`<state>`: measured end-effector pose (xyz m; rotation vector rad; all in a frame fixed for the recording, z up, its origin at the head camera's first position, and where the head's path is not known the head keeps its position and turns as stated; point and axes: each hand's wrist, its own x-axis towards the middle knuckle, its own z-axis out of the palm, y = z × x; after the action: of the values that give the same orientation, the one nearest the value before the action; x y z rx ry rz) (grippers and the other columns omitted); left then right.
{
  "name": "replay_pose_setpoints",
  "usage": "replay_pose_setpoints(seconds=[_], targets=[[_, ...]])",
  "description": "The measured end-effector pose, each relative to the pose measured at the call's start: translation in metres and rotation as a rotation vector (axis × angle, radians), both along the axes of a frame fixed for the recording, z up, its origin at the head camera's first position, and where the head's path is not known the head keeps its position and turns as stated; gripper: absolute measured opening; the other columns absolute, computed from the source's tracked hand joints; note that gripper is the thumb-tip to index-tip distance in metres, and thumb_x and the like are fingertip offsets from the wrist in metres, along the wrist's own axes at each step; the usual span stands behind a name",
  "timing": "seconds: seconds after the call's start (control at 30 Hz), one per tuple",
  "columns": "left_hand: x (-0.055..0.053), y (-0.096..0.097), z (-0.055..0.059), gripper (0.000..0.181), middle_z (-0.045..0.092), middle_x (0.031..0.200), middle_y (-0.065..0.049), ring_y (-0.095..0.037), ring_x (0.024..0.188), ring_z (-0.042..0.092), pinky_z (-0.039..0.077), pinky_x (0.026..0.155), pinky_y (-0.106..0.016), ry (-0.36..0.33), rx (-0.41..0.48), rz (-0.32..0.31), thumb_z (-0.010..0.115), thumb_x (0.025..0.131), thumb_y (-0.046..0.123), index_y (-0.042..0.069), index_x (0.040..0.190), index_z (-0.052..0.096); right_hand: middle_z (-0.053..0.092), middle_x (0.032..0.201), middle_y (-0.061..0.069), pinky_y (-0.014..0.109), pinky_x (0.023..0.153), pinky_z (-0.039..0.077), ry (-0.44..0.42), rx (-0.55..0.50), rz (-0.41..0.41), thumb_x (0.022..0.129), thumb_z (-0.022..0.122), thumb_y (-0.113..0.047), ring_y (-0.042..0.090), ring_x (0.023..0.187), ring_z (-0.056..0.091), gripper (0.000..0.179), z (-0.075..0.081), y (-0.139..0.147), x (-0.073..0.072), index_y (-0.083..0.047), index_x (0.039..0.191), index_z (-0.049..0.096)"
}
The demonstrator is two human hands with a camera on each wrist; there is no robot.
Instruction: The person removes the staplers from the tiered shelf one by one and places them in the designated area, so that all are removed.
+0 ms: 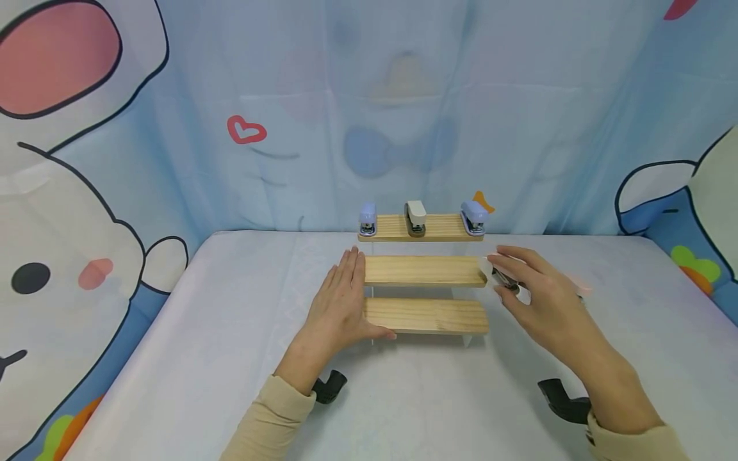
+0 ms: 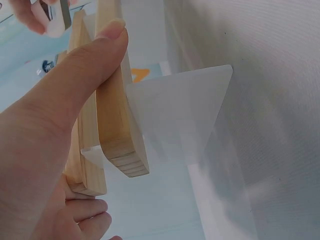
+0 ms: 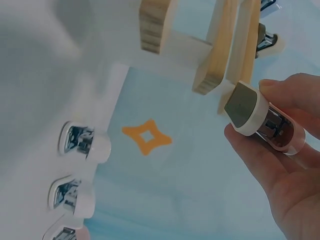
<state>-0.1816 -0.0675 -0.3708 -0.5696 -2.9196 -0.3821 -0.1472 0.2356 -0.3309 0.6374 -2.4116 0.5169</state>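
A three-step wooden rack with clear supports stands on the table; its bottom board (image 1: 426, 314) is nearest. My left hand (image 1: 337, 301) rests against the rack's left end with fingers straight. Its thumb (image 2: 107, 42) lies on the bottom board's front edge. Beside the right end of the middle board (image 1: 423, 270), my right hand (image 1: 544, 307) holds a small white stapler (image 3: 247, 110) between thumb and fingers. On the top board (image 1: 444, 225) stand a purple stapler (image 1: 368, 221) at left, a white stapler (image 1: 416, 216) in the middle and another purple stapler (image 1: 473, 218) at right.
In the right wrist view, more small staplers (image 3: 100, 146) stand in a row on the white table. My right hand mostly hides them in the head view. Behind the rack hangs a blue cartoon curtain (image 1: 323, 166). Black curved pieces (image 1: 330, 387) sit at both wrists.
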Motion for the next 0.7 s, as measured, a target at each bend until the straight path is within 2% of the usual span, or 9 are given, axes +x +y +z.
replay_pose_setpoints(seconds=[0.1,0.17,0.23,0.3,0.53,0.7], targets=[[0.0,0.0,-0.001,0.147,0.009,0.167,-0.017,-0.027,0.155,0.01,0.02,0.126,-0.043,0.01,-0.003,-0.004,0.082,0.056,0.074,0.0,0.158,0.006,0.058,0.133,0.019,0.012,0.078,0.048,-0.018,0.005,-0.019,0.074,0.08,0.008,0.031,0.099,0.066,0.057,-0.002,0.004,0.001,0.0,0.128,0.064],[0.0,0.0,-0.001,0.147,0.009,0.167,-0.017,-0.027,0.155,0.01,0.02,0.126,-0.043,0.013,-0.004,-0.005,0.082,0.056,0.074,0.0,0.158,0.006,0.057,0.134,0.019,0.027,0.079,0.055,-0.034,0.01,-0.032,0.074,0.079,0.008,0.033,0.102,0.065,0.057,-0.003,0.006,0.002,0.0,0.128,0.064],[0.0,-0.001,-0.001,0.147,0.01,0.167,-0.018,-0.028,0.155,0.011,0.02,0.126,-0.043,0.017,-0.005,-0.005,0.082,0.056,0.074,-0.001,0.158,0.007,0.057,0.134,0.02,0.043,0.077,0.056,-0.049,0.021,-0.049,0.075,0.079,0.007,0.035,0.104,0.065,0.057,-0.003,0.007,0.003,0.001,0.129,0.063],[0.0,-0.001,-0.001,0.147,0.01,0.167,-0.018,-0.028,0.155,0.011,0.021,0.126,-0.043,0.018,-0.008,-0.005,0.081,0.056,0.074,-0.001,0.158,0.007,0.056,0.134,0.021,0.052,0.077,0.055,-0.061,0.026,-0.061,0.075,0.078,0.007,0.036,0.105,0.064,0.057,-0.004,0.009,0.004,0.001,0.129,0.062],[-0.001,-0.001,-0.002,0.146,0.009,0.167,-0.018,-0.028,0.155,0.012,0.021,0.125,-0.043,0.021,-0.012,-0.008,0.081,0.057,0.075,-0.001,0.158,0.007,0.057,0.13,0.023,0.055,0.074,0.057,-0.058,0.044,-0.089,0.075,0.079,0.006,0.038,0.1,0.065,0.054,-0.008,0.017,0.005,0.001,0.126,0.064],[-0.001,-0.001,-0.001,0.147,0.009,0.167,-0.018,-0.028,0.155,0.011,0.021,0.125,-0.043,0.017,-0.013,-0.005,0.081,0.056,0.075,-0.001,0.158,0.007,0.055,0.131,0.022,0.055,0.075,0.057,-0.096,0.046,-0.116,0.075,0.079,0.006,0.039,0.101,0.064,0.056,-0.01,0.023,0.006,0.001,0.128,0.062]])
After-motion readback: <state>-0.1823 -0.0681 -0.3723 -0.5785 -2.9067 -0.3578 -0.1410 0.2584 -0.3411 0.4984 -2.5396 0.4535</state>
